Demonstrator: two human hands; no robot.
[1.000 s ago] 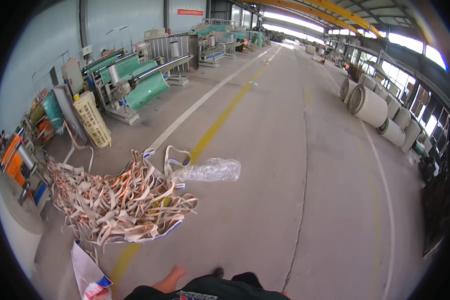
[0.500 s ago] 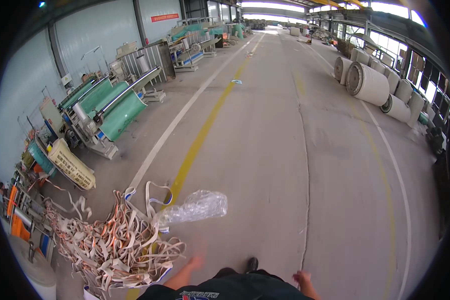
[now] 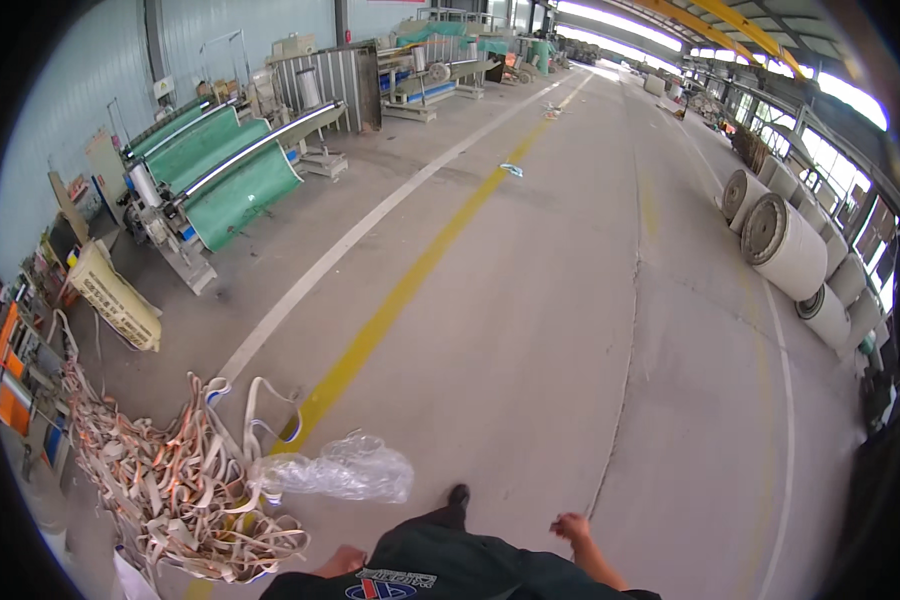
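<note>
My left hand hangs low beside my dark shirt, nearest to a heap of tangled cream straps with orange and blue edges. Its fingers are too indistinct to make out. My right hand is held out over the concrete floor on the other side, its fingers loosely bent and apart, with nothing visible in them. Crumpled clear plastic film lies against the strap heap, ahead of my left hand. One dark shoe shows in front of my body.
At the left stand a machine with green sheeting, a yellow printed sack and orange-and-blue equipment. Large pale rolls lie along the right side. A yellow line runs up the floor, with a small scrap on it.
The view has moved forward and tilted, so the strap heap and film sit lower and further left. My right hand has swung forward and up; the left has dropped closer to my body.
</note>
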